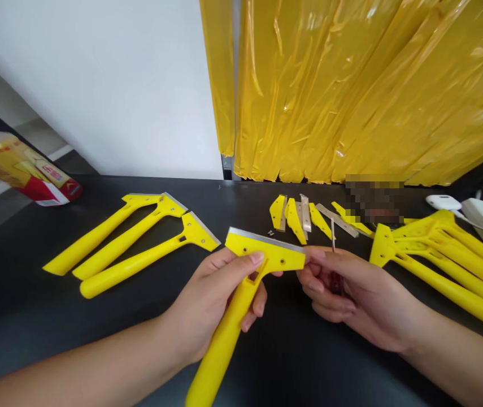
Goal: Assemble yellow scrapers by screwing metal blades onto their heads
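A yellow scraper (233, 316) with a metal blade along its head is held near the middle, blade edge pointing away from me. My left hand (218, 294) is closed around its neck, thumb pressed on the head between two screw holes. At the head's right end, the fingertips of my right hand (343, 288) touch or nearly touch the corner. That hand is also closed on a screwdriver (333, 234), whose thin shaft points up while its dark handle is mostly hidden in the fingers. Tiny dark bits, perhaps screws (270, 233), lie just beyond the blade.
Three scrapers with blades (139, 263) lie at left on the black table (109, 345). Behind my hands are loose yellow plates (295, 220) and metal blades (338, 219). Several yellow handles (448, 254) are piled right, near a white charger (443, 202). A packet (25, 164) stands far left.
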The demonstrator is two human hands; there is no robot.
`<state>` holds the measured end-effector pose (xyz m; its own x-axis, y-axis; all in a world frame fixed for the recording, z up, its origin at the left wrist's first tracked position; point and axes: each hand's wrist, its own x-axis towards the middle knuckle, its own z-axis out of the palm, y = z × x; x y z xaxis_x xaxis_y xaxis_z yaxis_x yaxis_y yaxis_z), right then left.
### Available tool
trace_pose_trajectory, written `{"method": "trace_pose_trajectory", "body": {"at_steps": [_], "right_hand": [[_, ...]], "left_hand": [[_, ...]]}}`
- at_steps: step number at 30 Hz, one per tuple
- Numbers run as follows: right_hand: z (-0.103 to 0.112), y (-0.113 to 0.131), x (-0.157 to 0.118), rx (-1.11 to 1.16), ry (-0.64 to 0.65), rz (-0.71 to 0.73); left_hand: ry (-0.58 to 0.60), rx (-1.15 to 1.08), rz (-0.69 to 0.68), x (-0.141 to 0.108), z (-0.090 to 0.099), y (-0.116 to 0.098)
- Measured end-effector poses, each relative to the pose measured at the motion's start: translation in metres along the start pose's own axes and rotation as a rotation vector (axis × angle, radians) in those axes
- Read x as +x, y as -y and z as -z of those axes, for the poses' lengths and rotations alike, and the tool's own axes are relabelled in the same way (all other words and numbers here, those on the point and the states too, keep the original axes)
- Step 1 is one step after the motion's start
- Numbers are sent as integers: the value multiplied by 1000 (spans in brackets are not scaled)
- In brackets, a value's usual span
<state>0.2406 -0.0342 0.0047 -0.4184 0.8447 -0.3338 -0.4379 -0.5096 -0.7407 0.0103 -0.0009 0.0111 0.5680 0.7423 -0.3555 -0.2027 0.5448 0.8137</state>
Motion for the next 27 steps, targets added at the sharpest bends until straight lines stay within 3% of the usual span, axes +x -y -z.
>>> {"method": "trace_pose_trajectory", "body": {"at_steps": [10,16,27], "right_hand": [[2,1,1,28,61,-89],[0,1,0,-15,-2,-93],[-5,-2,2,-124,-136,-58]], "left_hand": [[2,49,67,2,1,2],[-60,162,96,1,-1,2],[-41,168,137,1,-3,3]]}}
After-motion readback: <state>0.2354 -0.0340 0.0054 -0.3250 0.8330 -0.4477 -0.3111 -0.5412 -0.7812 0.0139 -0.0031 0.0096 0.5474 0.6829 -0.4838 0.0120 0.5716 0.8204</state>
